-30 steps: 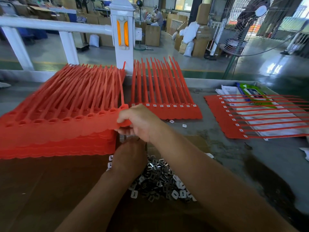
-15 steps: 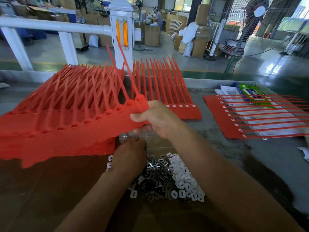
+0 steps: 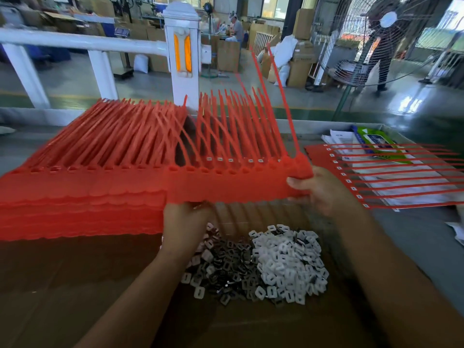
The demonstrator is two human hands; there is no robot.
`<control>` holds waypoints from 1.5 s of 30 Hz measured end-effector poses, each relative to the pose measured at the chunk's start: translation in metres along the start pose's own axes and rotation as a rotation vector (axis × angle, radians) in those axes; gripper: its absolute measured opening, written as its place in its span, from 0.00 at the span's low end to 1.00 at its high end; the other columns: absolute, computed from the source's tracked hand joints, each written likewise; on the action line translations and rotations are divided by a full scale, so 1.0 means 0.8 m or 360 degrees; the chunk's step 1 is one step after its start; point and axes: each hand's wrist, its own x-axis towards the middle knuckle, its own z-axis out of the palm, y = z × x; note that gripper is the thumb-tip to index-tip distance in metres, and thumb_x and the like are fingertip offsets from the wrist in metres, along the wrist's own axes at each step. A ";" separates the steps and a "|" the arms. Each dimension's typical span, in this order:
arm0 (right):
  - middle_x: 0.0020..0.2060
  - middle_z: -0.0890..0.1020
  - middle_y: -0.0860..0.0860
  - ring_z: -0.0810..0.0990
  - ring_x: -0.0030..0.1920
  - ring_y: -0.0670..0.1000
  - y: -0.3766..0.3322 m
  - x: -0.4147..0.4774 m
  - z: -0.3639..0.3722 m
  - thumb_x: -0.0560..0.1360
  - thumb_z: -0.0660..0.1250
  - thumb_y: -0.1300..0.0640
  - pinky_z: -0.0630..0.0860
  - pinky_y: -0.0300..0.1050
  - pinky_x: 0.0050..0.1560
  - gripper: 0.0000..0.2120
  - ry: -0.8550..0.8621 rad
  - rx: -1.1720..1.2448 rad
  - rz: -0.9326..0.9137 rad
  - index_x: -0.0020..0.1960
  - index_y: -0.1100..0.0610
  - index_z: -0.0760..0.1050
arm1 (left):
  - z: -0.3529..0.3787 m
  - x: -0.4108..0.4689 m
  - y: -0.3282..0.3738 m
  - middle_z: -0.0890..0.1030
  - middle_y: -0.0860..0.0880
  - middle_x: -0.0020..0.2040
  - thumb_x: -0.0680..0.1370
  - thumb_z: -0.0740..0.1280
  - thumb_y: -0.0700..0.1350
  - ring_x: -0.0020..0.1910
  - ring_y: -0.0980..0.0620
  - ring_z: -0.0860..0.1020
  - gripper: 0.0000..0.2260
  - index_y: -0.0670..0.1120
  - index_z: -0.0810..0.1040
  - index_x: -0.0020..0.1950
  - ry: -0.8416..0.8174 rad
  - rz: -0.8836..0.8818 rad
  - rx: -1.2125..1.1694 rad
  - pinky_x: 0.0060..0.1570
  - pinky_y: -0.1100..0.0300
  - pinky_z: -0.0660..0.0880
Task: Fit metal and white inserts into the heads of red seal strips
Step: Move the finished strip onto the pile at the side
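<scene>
My right hand (image 3: 324,190) pinches the strip sheet (image 3: 226,183) over the inserts (image 3: 263,264). My left hand (image 3: 185,222) meets its edge; grip unclear.

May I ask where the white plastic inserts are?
The white plastic inserts lie lower centre in the head view, on brown cardboard, right of the dark metal inserts.

Both bare forearms reach forward to the red sheet (image 3: 226,187). The right hand (image 3: 324,190) pinches the sheet's right end, thumb on top and fingers beneath. The left hand (image 3: 187,222), its back to the camera, meets the sheet's lower edge near its left end, and its fingertips are hidden there.
</scene>
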 end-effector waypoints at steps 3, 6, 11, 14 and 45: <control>0.43 0.81 0.50 0.83 0.36 0.50 0.014 -0.001 -0.022 0.71 0.65 0.70 0.79 0.41 0.30 0.11 0.0142 -0.0063 0.0025 0.46 0.55 0.75 | -0.004 -0.001 0.000 0.78 0.53 0.51 0.70 0.68 0.33 0.47 0.56 0.79 0.29 0.54 0.66 0.66 -0.0005 -0.0116 -0.0391 0.43 0.58 0.77; 0.44 0.79 0.50 0.81 0.40 0.52 0.024 -0.001 -0.038 0.71 0.66 0.70 0.79 0.41 0.29 0.11 0.0246 -0.0066 0.0085 0.46 0.55 0.75 | -0.003 -0.004 -0.003 0.76 0.54 0.56 0.73 0.67 0.36 0.53 0.57 0.78 0.32 0.56 0.58 0.71 -0.0055 -0.0106 -0.0489 0.46 0.60 0.77; 0.45 0.79 0.51 0.79 0.44 0.53 0.038 0.001 -0.045 0.72 0.65 0.70 0.79 0.41 0.28 0.11 0.0305 -0.0048 0.0129 0.46 0.54 0.74 | 0.002 -0.001 -0.010 0.75 0.59 0.55 0.76 0.64 0.33 0.57 0.64 0.75 0.26 0.58 0.66 0.65 -0.0086 0.0042 -0.0202 0.45 0.68 0.76; 0.43 0.80 0.51 0.79 0.42 0.51 0.042 0.003 -0.043 0.71 0.68 0.68 0.77 0.38 0.27 0.10 0.0351 -0.0184 0.0082 0.44 0.53 0.75 | 0.001 -0.001 -0.009 0.79 0.55 0.55 0.75 0.62 0.30 0.49 0.67 0.77 0.22 0.53 0.74 0.62 0.0007 0.0131 0.0119 0.43 0.67 0.77; 0.53 0.80 0.56 0.76 0.49 0.52 0.056 0.002 -0.051 0.73 0.69 0.55 0.67 0.42 0.48 0.15 0.0705 -0.1594 -0.0149 0.56 0.61 0.77 | -0.004 0.005 -0.028 0.66 0.50 0.72 0.74 0.58 0.32 0.70 0.51 0.64 0.23 0.45 0.71 0.68 -0.0479 0.0124 0.1408 0.66 0.60 0.61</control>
